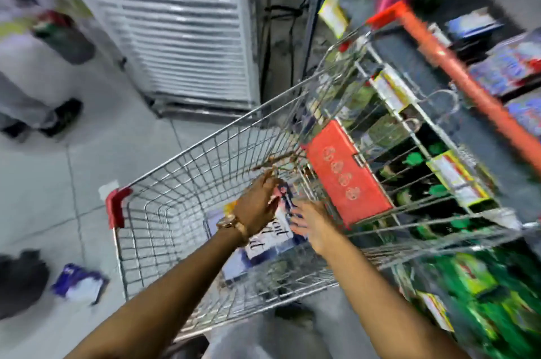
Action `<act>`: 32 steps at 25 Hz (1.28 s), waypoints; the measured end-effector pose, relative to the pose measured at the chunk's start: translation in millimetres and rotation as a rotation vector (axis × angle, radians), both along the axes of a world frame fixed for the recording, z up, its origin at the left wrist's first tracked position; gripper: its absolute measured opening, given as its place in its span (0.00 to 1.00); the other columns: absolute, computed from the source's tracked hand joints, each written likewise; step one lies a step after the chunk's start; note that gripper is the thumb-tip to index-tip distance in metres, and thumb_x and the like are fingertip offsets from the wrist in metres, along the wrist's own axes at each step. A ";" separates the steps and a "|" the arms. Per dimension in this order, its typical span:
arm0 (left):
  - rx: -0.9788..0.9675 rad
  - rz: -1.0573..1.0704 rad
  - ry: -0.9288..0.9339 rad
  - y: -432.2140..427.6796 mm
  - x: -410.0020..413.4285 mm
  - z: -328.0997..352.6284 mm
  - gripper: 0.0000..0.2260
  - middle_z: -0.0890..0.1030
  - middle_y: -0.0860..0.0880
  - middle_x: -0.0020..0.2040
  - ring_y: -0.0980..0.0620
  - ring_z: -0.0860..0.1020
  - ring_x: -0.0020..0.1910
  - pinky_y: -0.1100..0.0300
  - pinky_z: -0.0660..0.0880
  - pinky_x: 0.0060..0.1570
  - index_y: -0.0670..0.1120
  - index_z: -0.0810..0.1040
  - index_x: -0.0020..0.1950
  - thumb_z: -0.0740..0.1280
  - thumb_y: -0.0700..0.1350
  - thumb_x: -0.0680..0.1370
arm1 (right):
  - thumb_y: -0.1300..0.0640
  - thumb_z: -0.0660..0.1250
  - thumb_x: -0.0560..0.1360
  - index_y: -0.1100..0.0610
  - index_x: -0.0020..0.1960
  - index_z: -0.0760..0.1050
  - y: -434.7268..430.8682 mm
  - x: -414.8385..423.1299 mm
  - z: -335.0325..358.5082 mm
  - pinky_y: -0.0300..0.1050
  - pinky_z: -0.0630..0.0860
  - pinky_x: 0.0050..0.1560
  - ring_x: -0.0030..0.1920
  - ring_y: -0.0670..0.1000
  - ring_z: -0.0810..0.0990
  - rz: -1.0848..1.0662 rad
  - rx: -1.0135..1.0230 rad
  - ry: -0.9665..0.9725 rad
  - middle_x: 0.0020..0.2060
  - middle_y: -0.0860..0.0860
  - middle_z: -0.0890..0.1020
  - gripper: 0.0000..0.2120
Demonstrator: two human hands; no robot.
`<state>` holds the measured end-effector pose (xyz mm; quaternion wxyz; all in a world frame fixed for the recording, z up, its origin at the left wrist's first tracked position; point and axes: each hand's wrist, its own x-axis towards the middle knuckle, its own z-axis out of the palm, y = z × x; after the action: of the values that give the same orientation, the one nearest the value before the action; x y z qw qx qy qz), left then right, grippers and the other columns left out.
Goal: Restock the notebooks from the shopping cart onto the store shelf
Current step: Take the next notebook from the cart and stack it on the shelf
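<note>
I see both hands down inside the shopping cart (181, 183), over the notebooks (268, 237) lying on its floor. My left hand (256, 208) curls loosely above them; my right hand (311, 221) is spread open, gripping nothing. The cover's script lettering is too blurred to read. The store shelf (456, 72) stands at right, smeared by motion.

A white slatted panel (172, 28) stands on the tiled floor (44, 183). A blue-and-white packet (80, 284) lies near a dark bag (20, 279) (both blurred).
</note>
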<state>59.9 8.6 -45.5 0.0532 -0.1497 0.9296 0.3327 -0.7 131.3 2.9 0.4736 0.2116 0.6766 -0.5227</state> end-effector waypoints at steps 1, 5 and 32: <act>-0.005 0.007 -0.112 -12.6 15.7 -23.8 0.20 0.66 0.39 0.74 0.39 0.70 0.71 0.51 0.71 0.66 0.42 0.70 0.70 0.64 0.42 0.78 | 0.59 0.61 0.77 0.57 0.53 0.74 -5.5 12.1 -19.2 0.50 0.77 0.47 0.41 0.61 0.81 -0.021 -0.022 -0.166 0.38 0.68 0.77 0.07; -0.029 0.049 -0.455 -46.2 40.7 -91.9 0.22 0.65 0.37 0.75 0.37 0.69 0.70 0.51 0.68 0.66 0.40 0.67 0.71 0.63 0.47 0.79 | 0.55 0.55 0.82 0.63 0.50 0.74 -23.2 36.6 -85.5 0.52 0.66 0.70 0.58 0.62 0.76 0.016 0.148 -0.448 0.53 0.64 0.77 0.13; -0.272 0.035 -0.467 -50.7 -26.6 -38.6 0.23 0.80 0.39 0.57 0.38 0.79 0.56 0.49 0.75 0.49 0.48 0.68 0.67 0.69 0.49 0.74 | 0.51 0.62 0.77 0.62 0.57 0.75 -27.8 45.1 -115.6 0.54 0.73 0.64 0.59 0.57 0.77 -0.239 0.210 -0.521 0.54 0.58 0.80 0.16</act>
<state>33.3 -42.1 -84.2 0.2398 -0.2441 0.9256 0.1620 44.4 103.5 -112.8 0.5418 0.4646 0.5530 -0.4299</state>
